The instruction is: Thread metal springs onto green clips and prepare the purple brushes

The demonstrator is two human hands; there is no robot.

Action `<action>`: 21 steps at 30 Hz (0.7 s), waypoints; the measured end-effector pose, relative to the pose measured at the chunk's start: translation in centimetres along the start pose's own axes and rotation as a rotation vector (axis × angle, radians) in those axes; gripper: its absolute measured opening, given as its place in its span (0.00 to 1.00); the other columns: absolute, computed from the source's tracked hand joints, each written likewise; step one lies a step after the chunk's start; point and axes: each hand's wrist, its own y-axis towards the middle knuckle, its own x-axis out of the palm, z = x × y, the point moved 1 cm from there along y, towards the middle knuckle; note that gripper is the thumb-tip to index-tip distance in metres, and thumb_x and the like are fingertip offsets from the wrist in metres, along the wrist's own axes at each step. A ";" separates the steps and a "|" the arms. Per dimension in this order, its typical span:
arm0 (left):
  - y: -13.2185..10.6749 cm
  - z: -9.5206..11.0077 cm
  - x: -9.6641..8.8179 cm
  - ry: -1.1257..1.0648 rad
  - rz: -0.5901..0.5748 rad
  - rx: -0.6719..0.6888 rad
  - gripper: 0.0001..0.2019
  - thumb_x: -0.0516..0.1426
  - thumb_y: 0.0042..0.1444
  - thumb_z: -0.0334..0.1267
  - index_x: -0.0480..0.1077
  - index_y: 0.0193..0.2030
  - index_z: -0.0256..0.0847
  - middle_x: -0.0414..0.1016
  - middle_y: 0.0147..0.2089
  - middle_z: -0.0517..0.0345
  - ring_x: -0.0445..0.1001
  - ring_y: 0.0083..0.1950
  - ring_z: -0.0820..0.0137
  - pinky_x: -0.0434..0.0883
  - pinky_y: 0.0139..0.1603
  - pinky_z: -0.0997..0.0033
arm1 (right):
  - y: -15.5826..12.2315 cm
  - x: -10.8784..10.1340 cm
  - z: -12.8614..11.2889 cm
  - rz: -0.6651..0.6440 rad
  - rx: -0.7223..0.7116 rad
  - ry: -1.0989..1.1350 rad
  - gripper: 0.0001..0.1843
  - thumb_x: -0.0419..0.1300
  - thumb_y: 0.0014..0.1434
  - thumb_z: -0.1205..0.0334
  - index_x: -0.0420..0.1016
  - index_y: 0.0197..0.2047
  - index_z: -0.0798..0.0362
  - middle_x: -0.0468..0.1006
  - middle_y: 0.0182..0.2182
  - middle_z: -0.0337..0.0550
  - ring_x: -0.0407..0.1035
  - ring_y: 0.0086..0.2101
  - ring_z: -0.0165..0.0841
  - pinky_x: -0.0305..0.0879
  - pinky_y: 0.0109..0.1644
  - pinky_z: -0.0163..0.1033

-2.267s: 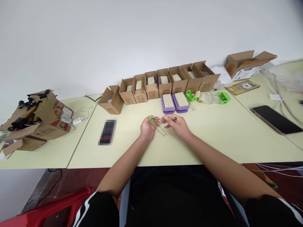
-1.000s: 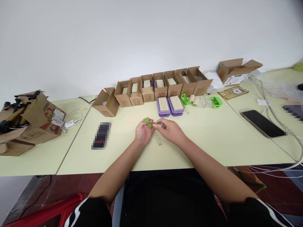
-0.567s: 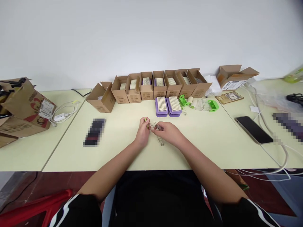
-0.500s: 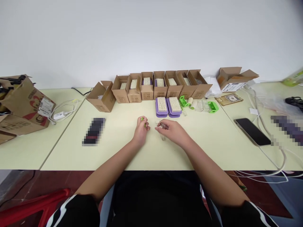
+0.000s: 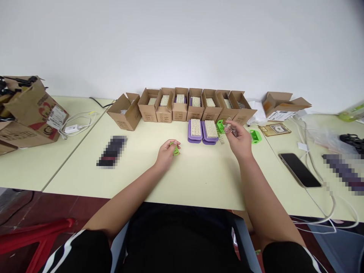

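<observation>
The left hand [image 5: 165, 156] rests low over the table [image 5: 196, 178], its fingers [image 5: 172, 145] curled around one green plastic clip [image 5: 176, 151]. The right hand [image 5: 239, 141] is raised, pinching one small clear plastic piece [image 5: 229, 127] near two purple scrubbing brushes [image 5: 203, 131], in front of eight cardboard boxes [image 5: 180, 110].

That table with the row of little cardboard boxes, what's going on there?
A seated person holds a small green plastic part in their left hand. Their right hand pinches a small clear piece, close to a green plastic clip and a coil spring. Beside these lie two purple-based bristle brushes, in front of a row of open cardboard boxes with more brushes inside.
</observation>
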 end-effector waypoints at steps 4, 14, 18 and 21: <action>1.4 0.5 -0.8 0.079 0.047 -0.055 0.19 0.69 0.57 0.51 0.82 0.48 0.40 0.76 0.41 0.51 0.71 0.33 0.71 0.72 0.31 0.70 | -0.4 2.3 -3.7 -0.198 -0.193 -0.141 0.20 0.57 0.69 0.61 0.77 0.62 0.46 0.80 0.51 0.47 0.75 0.48 0.41 0.72 0.49 0.43; 12.7 3.2 -2.1 0.620 0.109 0.040 0.14 0.71 0.51 0.35 0.82 0.45 0.39 0.76 0.31 0.54 0.76 0.37 0.61 0.73 0.46 0.61 | 2.9 15.4 -10.7 -0.746 -0.308 -0.638 0.16 0.57 0.68 0.75 0.79 0.54 0.54 0.78 0.50 0.51 0.70 0.51 0.41 0.67 0.50 0.43; 13.1 2.8 -1.5 0.671 0.114 0.115 0.16 0.67 0.57 0.39 0.79 0.52 0.40 0.82 0.43 0.48 0.78 0.45 0.56 0.71 0.52 0.59 | 2.6 16.5 -11.3 -0.674 -0.186 -0.696 0.10 0.60 0.71 0.65 0.77 0.54 0.57 0.77 0.50 0.50 0.70 0.51 0.42 0.71 0.52 0.49; 11.8 1.9 -1.6 0.693 0.069 0.167 0.15 0.66 0.59 0.39 0.79 0.52 0.42 0.82 0.51 0.46 0.78 0.48 0.56 0.70 0.57 0.60 | 1.1 14.6 -11.4 -0.619 -0.192 -0.686 0.20 0.52 0.71 0.73 0.74 0.62 0.56 0.76 0.52 0.59 0.66 0.54 0.48 0.70 0.49 0.48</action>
